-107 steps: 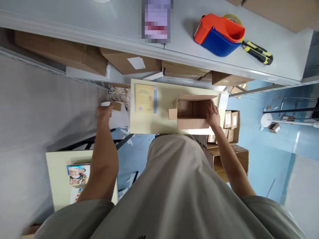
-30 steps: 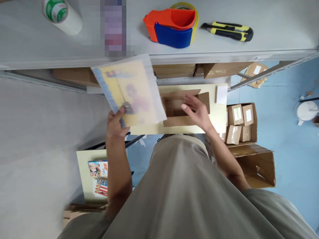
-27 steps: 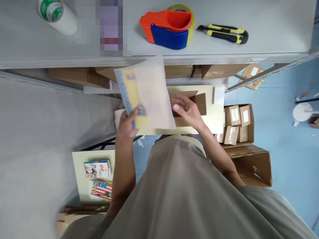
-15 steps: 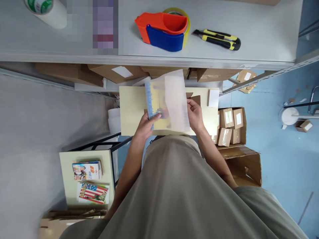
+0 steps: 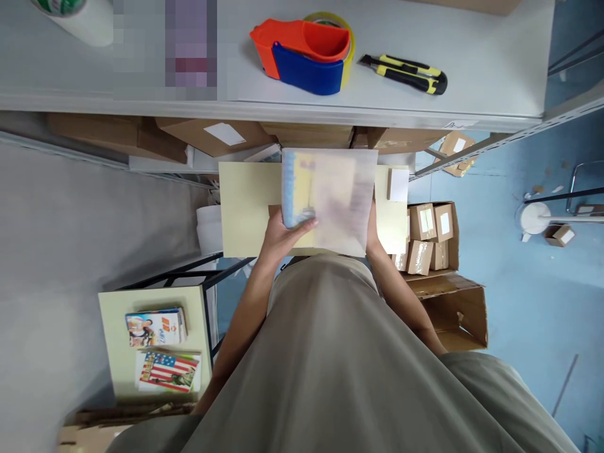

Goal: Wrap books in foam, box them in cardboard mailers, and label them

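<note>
The yellow-and-blue book (image 5: 302, 182), under a translucent sheet (image 5: 344, 236), is at the frame's centre over the table (image 5: 245, 195). Its long axis runs up and down, its blue edge facing left. The left hand (image 5: 277, 238) grasps its lower left, thumb on top; the right hand's (image 5: 372, 229) grip is hidden behind, so I cannot tell its state.

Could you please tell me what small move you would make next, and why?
I would perhaps fold the right side of the translucent sleeve inward: it seems to reach past the yellow book showing through. The right hand is at that edge, partly hidden, while the left hand grips the opposite side, thumb on top.
</note>
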`<action>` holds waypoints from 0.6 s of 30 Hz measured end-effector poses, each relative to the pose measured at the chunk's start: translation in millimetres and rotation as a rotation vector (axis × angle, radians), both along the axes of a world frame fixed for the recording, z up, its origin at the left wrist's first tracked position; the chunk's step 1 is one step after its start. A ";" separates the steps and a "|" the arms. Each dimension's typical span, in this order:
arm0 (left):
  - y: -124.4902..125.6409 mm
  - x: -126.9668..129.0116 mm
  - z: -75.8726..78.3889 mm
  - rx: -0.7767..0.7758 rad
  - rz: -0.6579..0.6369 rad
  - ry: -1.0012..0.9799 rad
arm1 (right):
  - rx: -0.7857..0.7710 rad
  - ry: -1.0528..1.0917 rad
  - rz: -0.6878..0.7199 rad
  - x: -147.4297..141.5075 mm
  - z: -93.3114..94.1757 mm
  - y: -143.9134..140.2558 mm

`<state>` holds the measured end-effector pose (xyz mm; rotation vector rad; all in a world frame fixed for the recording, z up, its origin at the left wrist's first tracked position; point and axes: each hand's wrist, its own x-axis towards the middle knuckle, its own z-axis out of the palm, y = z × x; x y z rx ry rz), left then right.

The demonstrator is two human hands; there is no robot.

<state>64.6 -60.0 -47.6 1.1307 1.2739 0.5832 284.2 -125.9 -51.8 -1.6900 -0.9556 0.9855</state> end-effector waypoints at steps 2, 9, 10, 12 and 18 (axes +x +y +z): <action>-2.1 0.7 -2.7 0.025 0.010 0.063 | 0.011 0.011 -0.075 -3.4 1.2 1.3; -4.5 0.7 -18.8 -0.010 0.122 0.000 | -0.030 0.080 0.030 0.9 20.9 3.7; -4.5 0.7 -20.7 -0.002 0.125 0.005 | -0.044 0.112 0.042 1.9 20.8 2.4; -4.2 1.1 -25.2 0.022 0.103 0.012 | -0.057 0.152 0.015 3.2 17.6 -0.3; 7.5 -8.3 -57.5 0.170 -0.002 -0.033 | 0.000 -0.069 -0.026 29.4 27.3 -0.8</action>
